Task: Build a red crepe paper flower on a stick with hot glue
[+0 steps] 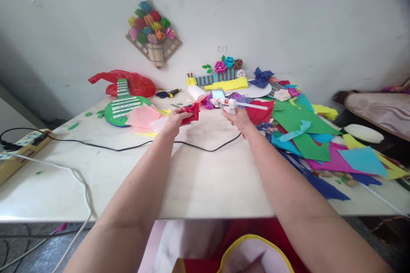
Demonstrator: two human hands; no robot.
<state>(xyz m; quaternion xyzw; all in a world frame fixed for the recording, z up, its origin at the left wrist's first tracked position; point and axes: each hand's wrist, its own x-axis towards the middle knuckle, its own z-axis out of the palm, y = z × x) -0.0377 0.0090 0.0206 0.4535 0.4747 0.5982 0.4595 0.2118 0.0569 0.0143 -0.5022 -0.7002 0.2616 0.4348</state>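
Observation:
My left hand (175,120) grips a small red paper flower (192,112) above the far middle of the white table (198,179). My right hand (238,118) holds a white glue gun (235,105), its nozzle pointing left toward the flower and a white glue stick jutting out to the right. A black cord (128,147) runs across the table under both hands. The two hands are a short way apart.
Coloured paper sheets (307,136) cover the right side. A green paper guitar (123,108), pink sheets (144,117), a red plastic bag (128,82) and scissors (168,93) lie at the back left. Paper-flower crafts (224,74) stand against the wall. A power strip (22,143) sits far left.

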